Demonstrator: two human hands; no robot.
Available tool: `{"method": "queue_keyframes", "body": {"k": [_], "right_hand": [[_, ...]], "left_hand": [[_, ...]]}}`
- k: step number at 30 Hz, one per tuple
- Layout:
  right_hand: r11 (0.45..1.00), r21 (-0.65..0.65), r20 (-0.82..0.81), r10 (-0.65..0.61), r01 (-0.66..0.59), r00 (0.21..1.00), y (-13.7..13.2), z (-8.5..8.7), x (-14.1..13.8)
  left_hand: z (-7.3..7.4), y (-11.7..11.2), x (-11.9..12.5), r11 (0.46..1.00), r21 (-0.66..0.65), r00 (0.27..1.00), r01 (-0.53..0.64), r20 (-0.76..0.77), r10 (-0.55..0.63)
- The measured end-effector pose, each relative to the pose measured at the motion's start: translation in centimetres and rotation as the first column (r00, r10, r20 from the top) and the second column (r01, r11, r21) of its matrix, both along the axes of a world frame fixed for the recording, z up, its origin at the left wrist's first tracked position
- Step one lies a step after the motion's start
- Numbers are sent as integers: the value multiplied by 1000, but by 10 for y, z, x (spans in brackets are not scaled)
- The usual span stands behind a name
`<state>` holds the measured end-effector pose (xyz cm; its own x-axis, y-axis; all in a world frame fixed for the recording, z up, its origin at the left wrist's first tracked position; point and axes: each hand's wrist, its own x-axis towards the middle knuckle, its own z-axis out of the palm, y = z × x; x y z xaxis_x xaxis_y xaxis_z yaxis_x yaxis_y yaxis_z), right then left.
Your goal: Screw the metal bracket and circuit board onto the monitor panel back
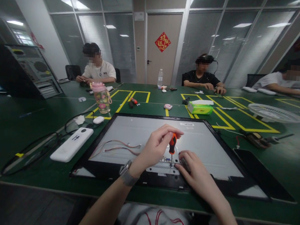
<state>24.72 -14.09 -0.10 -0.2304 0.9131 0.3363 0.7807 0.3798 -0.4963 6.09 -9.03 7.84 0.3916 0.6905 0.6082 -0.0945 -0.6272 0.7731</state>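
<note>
My left hand, with a watch on its wrist, is closed around the orange-and-black handle of a screwdriver. The screwdriver stands upright, its shaft pointing down at a small metal bracket and board on the back of a flat display panel. Just right of the shaft rests my right hand, thumb and fingers apart, fingertips against the bracket area. Whether a screw sits under the tip is too small to tell. Thin wires run leftward from the bracket across the panel.
Left of the panel lie a white power bank, black cables and a pink-lidded bottle. A tissue pack stands behind it. To the right are a black slab and a fan grille. Several people sit across the table.
</note>
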Motion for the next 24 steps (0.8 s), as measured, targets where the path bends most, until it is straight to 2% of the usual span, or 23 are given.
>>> {"method": "queue_keyframes", "body": {"k": [2,7,14,17,21,24], "right_hand": [[1000,-6,3,-1,1,1000,0,-1,0],[1000,-4,0,7,-7,1000,1,-2,2],[1000,3,-4,0,0,1000,2,-3,3],[1000,-9,-7,4,-4,1000,1,-3,2],[1000,-17,-10,1,-1,1000,1,-2,2],[1000,-14,-11,0,0,1000,1,-2,1]], "left_hand": [[-4,2,-1,1000,-17,1000,6,29,-6],[-11,7,-6,995,-2,991,-100,94,100],[-9,1,-12,980,-158,985,120,140,-98],[-10,1,-12,968,-198,978,154,168,-122],[-14,3,-10,980,-177,982,90,183,-57],[-16,3,-9,995,-84,984,-60,163,73]]}}
